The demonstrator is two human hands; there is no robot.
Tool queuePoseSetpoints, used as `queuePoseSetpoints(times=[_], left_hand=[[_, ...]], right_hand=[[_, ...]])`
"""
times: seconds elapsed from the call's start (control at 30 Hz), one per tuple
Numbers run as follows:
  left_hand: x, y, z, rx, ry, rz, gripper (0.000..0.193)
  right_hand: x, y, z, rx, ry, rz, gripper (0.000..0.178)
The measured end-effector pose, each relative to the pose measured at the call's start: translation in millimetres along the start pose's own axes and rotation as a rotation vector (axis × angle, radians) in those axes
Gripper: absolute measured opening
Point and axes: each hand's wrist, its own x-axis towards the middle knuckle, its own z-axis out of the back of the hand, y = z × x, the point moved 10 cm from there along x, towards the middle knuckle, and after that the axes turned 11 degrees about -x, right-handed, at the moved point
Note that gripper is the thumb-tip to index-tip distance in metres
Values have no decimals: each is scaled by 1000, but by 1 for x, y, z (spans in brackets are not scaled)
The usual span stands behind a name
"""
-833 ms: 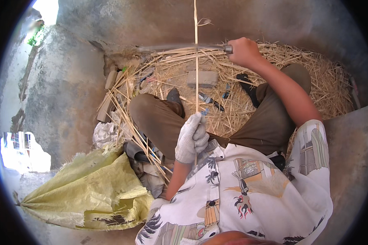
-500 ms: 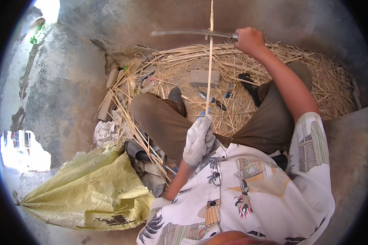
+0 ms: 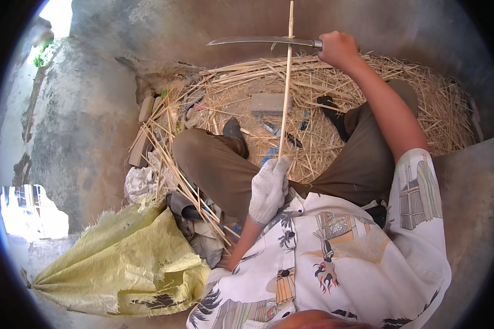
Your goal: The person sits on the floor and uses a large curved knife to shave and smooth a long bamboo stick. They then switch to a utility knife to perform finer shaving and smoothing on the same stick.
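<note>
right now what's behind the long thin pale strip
Behind the long thin pale strip show the brownish wall, loose straw-coloured slivers and a grey rectangular brick; whatever the strip directly covers cannot be seen.

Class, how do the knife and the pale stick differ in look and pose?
The knife looks grey and metallic, the stick straw-coloured. The knife runs across the picture; the stick runs nearly up and down. The bare right hand holds the knife, the gloved left hand the stick. Both are long and narrow.
</note>
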Motion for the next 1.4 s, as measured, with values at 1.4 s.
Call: queuePoseSetpoints(times=[1.4], left_hand=[[-22, -15, -22, 931, 173, -806, 32]], right_hand=[[0, -38, 3, -29, -135, -169, 16]])
